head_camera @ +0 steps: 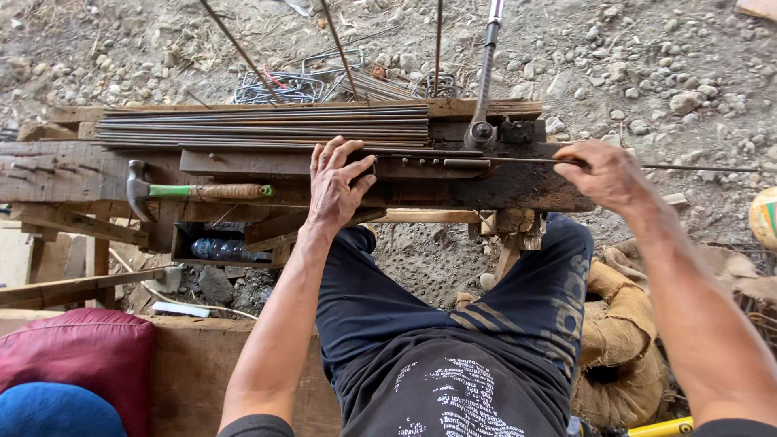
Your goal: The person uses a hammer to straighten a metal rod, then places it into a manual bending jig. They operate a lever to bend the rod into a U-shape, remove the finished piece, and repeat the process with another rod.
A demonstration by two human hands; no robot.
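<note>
Both hands are on the bench. My left hand [338, 184] lies flat with fingers spread, palm down on the dark steel bar [324, 164], fingertips curling over its far edge. My right hand [609, 174] is closed in a pinch around a thin steel rod [696, 167], knuckles up; the rod runs out past that hand to the right and back left across the wooden bench [73, 174] toward the other hand.

Between the hands and slightly beyond them sits the pivot of a long bending lever [484, 77], its handle running up and away from me out of view. Just beyond my left fingertips lies a tight bundle of straight rods [267, 127], stacked parallel along the bench's far edge. Left of my left hand, apart from it, a claw hammer [194, 193] with a green-and-wood handle rests on the bench's near side.

Past the bench's far edge I see gravel ground [647, 57] with bent wire stirrups [279, 85] lying on it. Nearer me than the hands, my dark-trousered knees fill the gap under the bench. Below my right forearm sit burlap sacks [619, 340]; below my left arm, a maroon cushion [81, 356]. Open room lies right of my right hand, along the rod.
</note>
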